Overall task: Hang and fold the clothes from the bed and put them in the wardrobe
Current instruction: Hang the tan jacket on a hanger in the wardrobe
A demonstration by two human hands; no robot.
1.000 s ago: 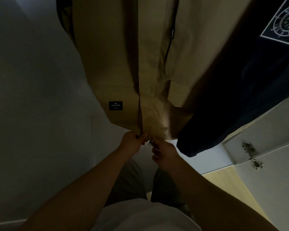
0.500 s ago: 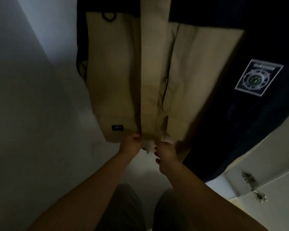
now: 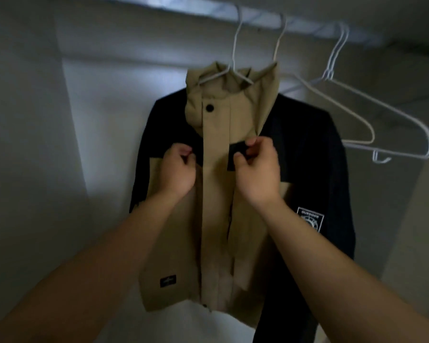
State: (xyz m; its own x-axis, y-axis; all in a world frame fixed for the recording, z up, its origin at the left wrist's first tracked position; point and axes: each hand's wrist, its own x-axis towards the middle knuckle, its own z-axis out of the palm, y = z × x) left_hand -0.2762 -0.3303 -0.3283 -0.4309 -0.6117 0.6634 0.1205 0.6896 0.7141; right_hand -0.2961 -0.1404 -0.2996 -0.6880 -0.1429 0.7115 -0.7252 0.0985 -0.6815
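Two bare hands were raised in front of a khaki and black hooded jacket (image 3: 216, 219) that hung inside the pale wardrobe (image 3: 35, 120), closed up the front. The jacket sat on a white wire hanger (image 3: 234, 45) hooked over the pale rail (image 3: 183, 7) above, with its khaki collar bunched around the hanger's neck. The left hand (image 3: 176, 169) was at chest height just left of the khaki front placket, fingers curled inward against the cloth. The right hand (image 3: 256, 169) was level with it on the other side, thumb and forefinger bent toward each other over a black chest panel. Blur and dim light hid whether either hand actually pinched fabric, so I cannot tell. A round black snap button (image 3: 209, 108) showed high on the placket. A small black label (image 3: 168, 280) sat near the hem on the left, and a white printed patch (image 3: 310, 219) marked the black sleeve on the right. Beside the jacket, to the right, empty white wire hangers (image 3: 404, 125) hung from the same rail
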